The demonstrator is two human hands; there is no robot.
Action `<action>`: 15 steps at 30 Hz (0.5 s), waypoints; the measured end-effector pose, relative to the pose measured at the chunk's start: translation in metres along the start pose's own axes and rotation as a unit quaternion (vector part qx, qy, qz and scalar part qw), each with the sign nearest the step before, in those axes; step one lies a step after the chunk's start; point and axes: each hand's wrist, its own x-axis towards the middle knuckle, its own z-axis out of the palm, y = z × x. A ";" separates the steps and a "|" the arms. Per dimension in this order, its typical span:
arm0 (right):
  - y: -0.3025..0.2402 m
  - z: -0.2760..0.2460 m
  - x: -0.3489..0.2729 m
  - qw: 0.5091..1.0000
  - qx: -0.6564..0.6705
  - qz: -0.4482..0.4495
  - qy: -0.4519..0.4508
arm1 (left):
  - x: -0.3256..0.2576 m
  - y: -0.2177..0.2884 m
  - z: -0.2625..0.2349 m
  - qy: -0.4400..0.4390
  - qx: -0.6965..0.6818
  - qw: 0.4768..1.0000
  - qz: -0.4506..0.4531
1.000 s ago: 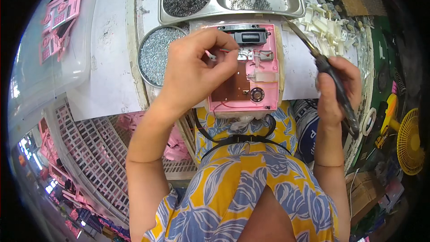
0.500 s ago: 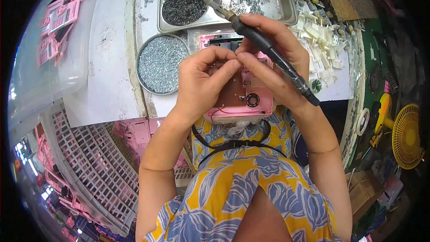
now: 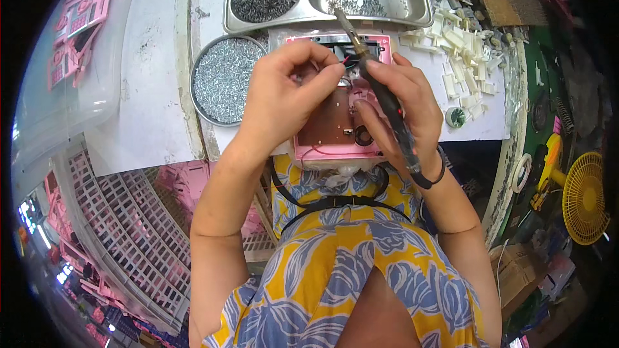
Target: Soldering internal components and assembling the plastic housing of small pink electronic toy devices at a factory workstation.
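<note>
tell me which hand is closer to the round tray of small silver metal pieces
Left. The left hand is just right of the round tray, overlapping its edge in this view; the right hand, holding the black-handled tool, is farther right.

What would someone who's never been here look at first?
Probably the black tool with the metal tip, in the grip of the right hand, above the open pink case in the middle. Just left of the left hand, a round dish of tiny shiny metal pieces stands out. Near the right edge, a bright yellow fan catches the eye too.
</note>
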 end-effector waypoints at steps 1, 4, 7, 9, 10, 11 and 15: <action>-0.003 -0.001 -0.006 1.000 0.017 0.014 -0.004 | 0.003 -0.001 0.000 0.001 0.082 0.995 0.057; -0.006 -0.001 -0.021 0.975 0.133 0.167 0.062 | 0.004 -0.001 0.009 0.019 0.183 0.978 0.098; 0.007 -0.022 -0.012 0.987 0.117 0.089 0.065 | 0.002 -0.006 0.013 0.034 0.223 0.966 0.124; 0.009 -0.036 -0.006 0.984 0.154 0.071 0.062 | 0.000 -0.007 0.013 0.044 0.222 0.967 0.120; 0.011 -0.045 -0.006 0.984 0.160 0.065 0.053 | 0.001 -0.008 0.015 0.049 0.215 0.968 0.116; 0.015 -0.053 -0.005 0.987 0.153 0.043 0.026 | 0.001 -0.008 0.016 0.055 0.209 0.970 0.113; 0.023 -0.066 -0.005 0.988 0.141 0.012 -0.058 | 0.002 -0.006 0.015 0.061 0.212 0.969 0.109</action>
